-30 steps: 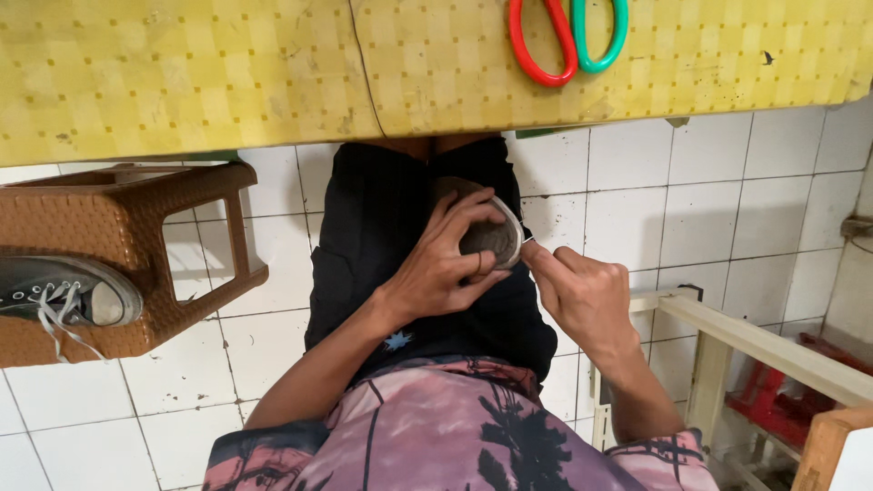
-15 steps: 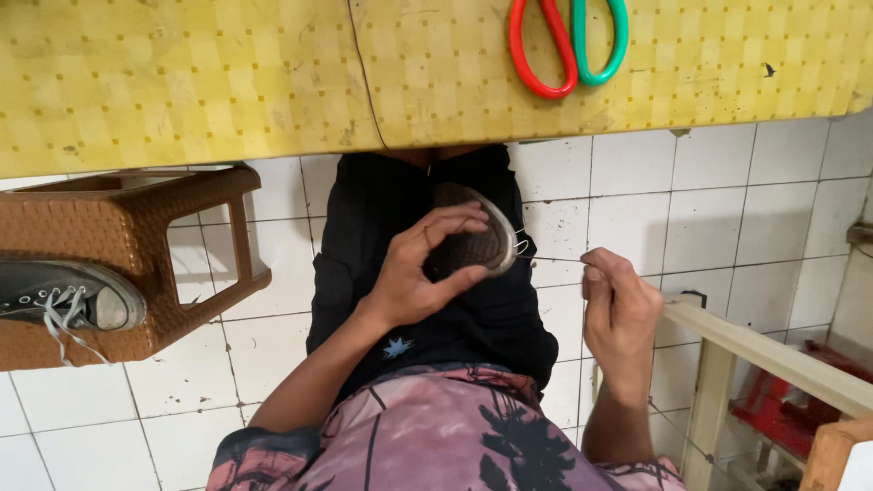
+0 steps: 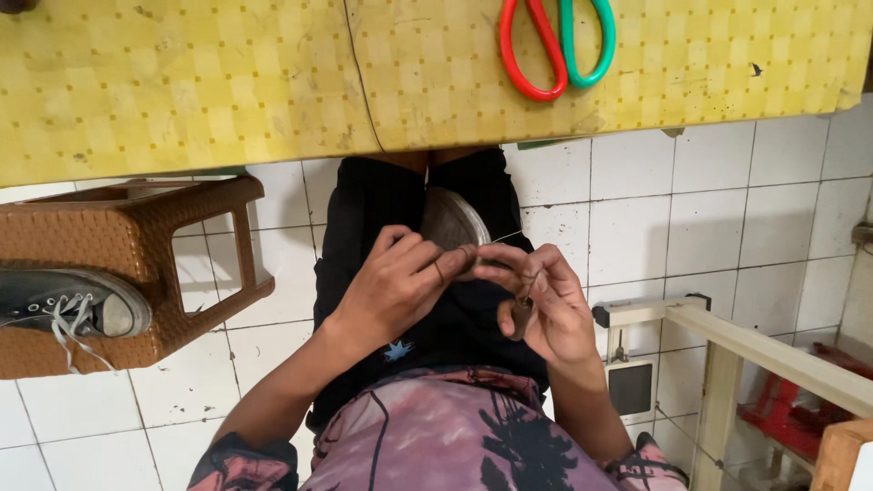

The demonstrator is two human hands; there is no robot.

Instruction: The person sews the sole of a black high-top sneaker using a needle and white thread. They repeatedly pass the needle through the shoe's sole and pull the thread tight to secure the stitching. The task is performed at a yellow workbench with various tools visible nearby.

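Observation:
Over my lap, my left hand [image 3: 400, 282] grips a small round grey-brown piece [image 3: 450, 223] that rests against my black trousers. A thin thread [image 3: 505, 238] runs from that piece to my right hand [image 3: 546, 305], whose fingertips pinch it just right of the piece. The right hand's fingers are curled; a needle is too small to make out. The two hands almost touch.
A table edge with a yellow patterned cloth [image 3: 227, 82] spans the top, with red and green handled scissors [image 3: 555, 45] on it. A brown plastic stool [image 3: 118, 255] with a black sneaker [image 3: 68, 305] on it stands left. A pale wooden frame [image 3: 755, 350] is at right, on white floor tiles.
My right hand pulled away to the right from the round piece, drawing thread, then came back close beside my left hand. The left hand has kept hold of the round piece.

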